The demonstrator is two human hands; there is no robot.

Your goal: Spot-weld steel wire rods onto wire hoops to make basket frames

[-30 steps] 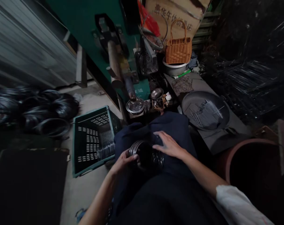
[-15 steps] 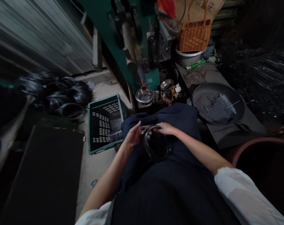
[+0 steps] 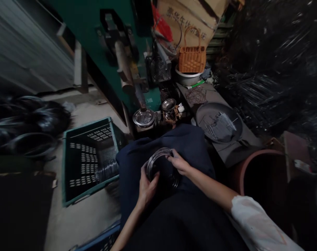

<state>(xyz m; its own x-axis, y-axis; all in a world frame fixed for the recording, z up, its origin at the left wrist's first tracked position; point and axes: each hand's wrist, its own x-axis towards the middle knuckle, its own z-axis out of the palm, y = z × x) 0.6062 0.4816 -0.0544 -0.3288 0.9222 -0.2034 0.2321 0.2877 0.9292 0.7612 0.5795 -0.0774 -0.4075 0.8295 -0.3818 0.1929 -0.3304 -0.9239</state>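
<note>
A coil of thin metal wire (image 3: 161, 153) rests over my lap, on the dark blue apron (image 3: 192, 139). My left hand (image 3: 148, 183) grips the coil's left side, the thumb on the inside of the loop. At the upper right of the loop, my right hand (image 3: 179, 162) is closed on the wire with its fingers pinched together. The lower part of the coil is dark and hard to make out against the cloth.
Left of my knees stands a green plastic crate (image 3: 89, 160) with wire pieces inside. Ahead is a green machine (image 3: 95, 28) above a round metal dish (image 3: 144, 118). A dark pan (image 3: 218, 122) holds thin rods, and a wicker basket (image 3: 192, 59) sits behind. Black wire coils (image 3: 30, 118) lie far left.
The view has swung to the right. My left hand has moved to the coil's lower left side, and the loop is tilted differently. Both hands still hold the coil.
</note>
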